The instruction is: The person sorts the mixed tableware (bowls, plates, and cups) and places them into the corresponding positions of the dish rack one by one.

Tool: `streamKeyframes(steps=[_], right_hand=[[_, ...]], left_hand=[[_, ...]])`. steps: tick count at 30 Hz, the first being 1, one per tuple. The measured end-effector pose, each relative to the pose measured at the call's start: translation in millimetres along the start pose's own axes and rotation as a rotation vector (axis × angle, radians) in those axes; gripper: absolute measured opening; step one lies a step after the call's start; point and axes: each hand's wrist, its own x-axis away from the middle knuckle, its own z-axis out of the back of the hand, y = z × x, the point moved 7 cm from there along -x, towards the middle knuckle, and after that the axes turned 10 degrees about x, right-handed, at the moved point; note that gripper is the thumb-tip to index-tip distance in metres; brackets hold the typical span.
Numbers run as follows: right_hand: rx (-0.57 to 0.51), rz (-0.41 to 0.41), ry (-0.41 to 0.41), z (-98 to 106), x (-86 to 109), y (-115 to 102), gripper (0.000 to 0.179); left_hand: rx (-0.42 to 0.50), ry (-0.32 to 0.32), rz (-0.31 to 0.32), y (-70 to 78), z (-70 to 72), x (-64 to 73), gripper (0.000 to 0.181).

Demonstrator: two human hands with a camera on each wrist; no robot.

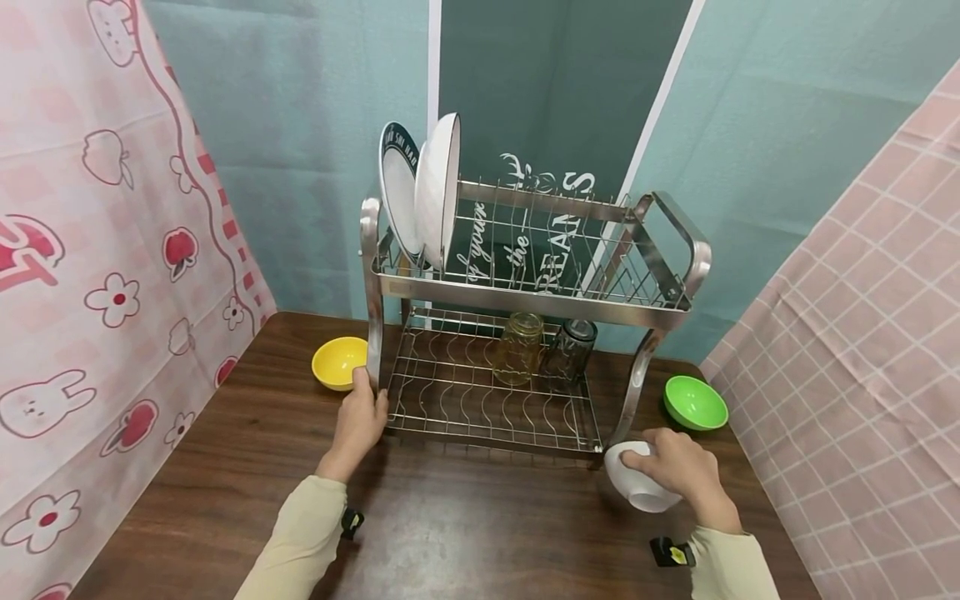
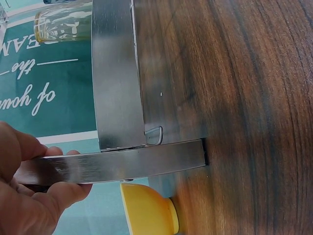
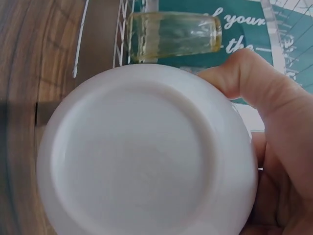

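The left hand [image 1: 360, 421] is gripping the dish rack [image 1: 540, 304], the right hand [image 1: 686, 469] a white bowl [image 1: 637, 483].
Left thumb and fingers are clamping round the left front leg [image 1: 374, 333], probably for steadiness; the right ones are pinching the bowl, tilted beside the right front leg [image 1: 636, 383]. Above, the upper tier [image 1: 480, 296] is apparently keeping a plate [image 1: 397, 187] and large bowl [image 1: 435, 192] standing on edge.

A dark brown wood-grain tabletop [image 1: 465, 525] bears a two-tier silver metal rack [image 1: 525, 302] between a round yellow bowl [image 1: 339, 363] and a round green bowl [image 1: 696, 403]. The rack's lower tier [image 1: 487, 442] carries an amber glass tumbler [image 1: 517, 350] and a grey glass tumbler [image 1: 567, 357]; its upper tier [image 1: 577, 308] carries a white dark-rimmed plate [image 1: 400, 187] and a large white dish [image 1: 437, 193], both on edge.
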Motion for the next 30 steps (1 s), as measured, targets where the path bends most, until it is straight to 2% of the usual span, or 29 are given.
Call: streamKeyframes(steps=[5,9,12,14,26,30], right_hand=[[-0.023,0.0,0.028,5,3.2,-9,0.069],[-0.058,0.014,0.035,6,4.4,-17,0.059],[-0.095,0.021,0.049,7,4.6,-23,0.039],[-0.128,0.022,0.065,8,4.9,-26,0.032],[-0.322,0.054,0.138,11,-0.9,-42,0.035],[-0.357,0.058,0.154,10,-3.0,-49,0.034]], left_hand=[[0.0,0.002,-0.02,0.6,-0.1,-0.5,0.031],[0.004,0.0,-0.028,1.1,-0.2,-0.8,0.03],[0.007,-0.004,-0.026,1.1,-0.1,-0.7,0.029],[0.008,-0.006,-0.024,1.1,-0.1,-0.5,0.029],[0.016,-0.003,-0.021,1.5,0.6,-0.1,0.03],[0.015,0.004,-0.032,1.8,0.7,0.0,0.03]])
